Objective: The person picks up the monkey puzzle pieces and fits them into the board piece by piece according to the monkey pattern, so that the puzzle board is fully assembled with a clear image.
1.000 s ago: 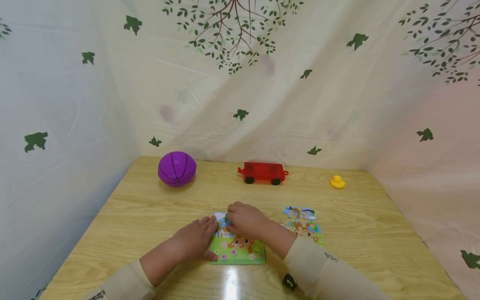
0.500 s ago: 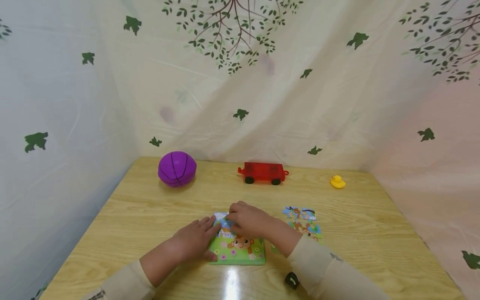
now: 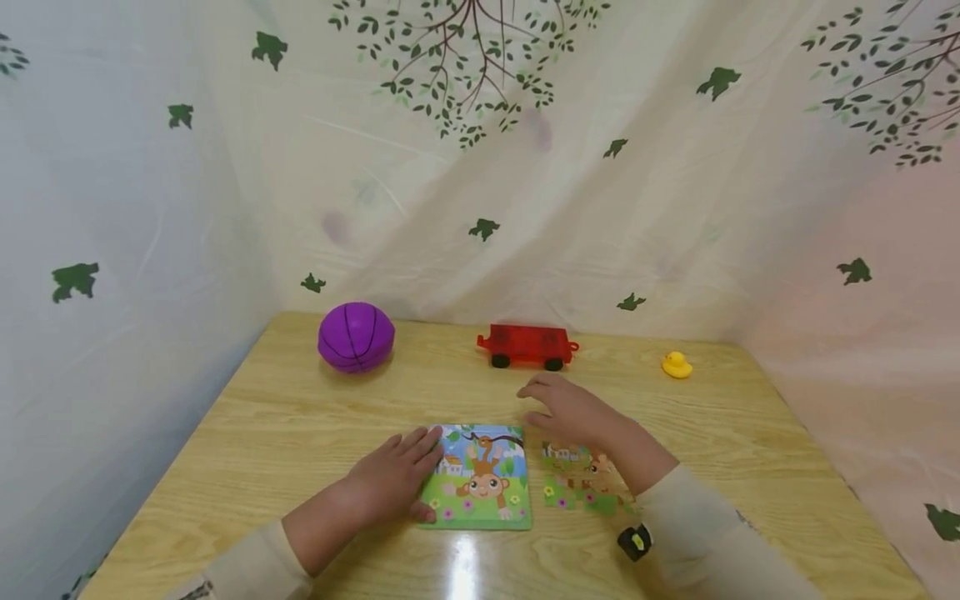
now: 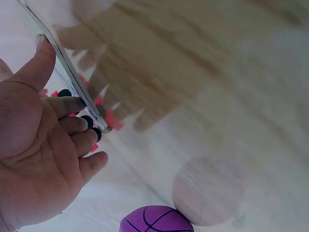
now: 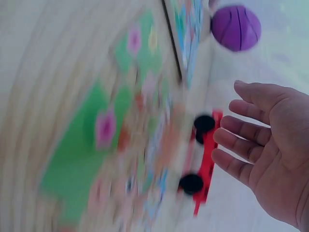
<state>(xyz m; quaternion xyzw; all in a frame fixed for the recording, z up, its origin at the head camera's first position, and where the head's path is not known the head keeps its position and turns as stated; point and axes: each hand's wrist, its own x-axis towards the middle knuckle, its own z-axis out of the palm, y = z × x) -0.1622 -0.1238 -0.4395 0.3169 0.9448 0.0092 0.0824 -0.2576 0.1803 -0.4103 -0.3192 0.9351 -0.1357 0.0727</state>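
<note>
The left hand (image 3: 390,482) is resting along the left edge of the board (image 3: 480,483), its fingers lying straight and slanting onto the board's far left corner, its thumb touching the near left corner. It is pressing the board rather than curling round it; in the left wrist view the palm is showing bare, with the thumb and the index fingertip meeting the board.

The board is lying flat on the table (image 3: 262,417), reaching out to the right from under those fingertips and showing a monkey, a branch, a small house and flowers.

The right hand (image 3: 573,410) is hovering beyond the board's far right corner, above the far side of the loose pieces (image 3: 588,498). Its fingers are spreading loosely, a little bent, and it is holding nothing; the right wrist view is showing the bare palm. From this hand, the board is lying to the left and nearer the person, apart from the fingers. The pieces are lying just right of the board, partly hidden by the hand and forearm.

Along the table's far side, a purple ball (image 3: 356,337) is sitting at the left, a red wagon (image 3: 527,343) is standing near the middle, and a yellow duck (image 3: 677,365) is sitting at the right.
</note>
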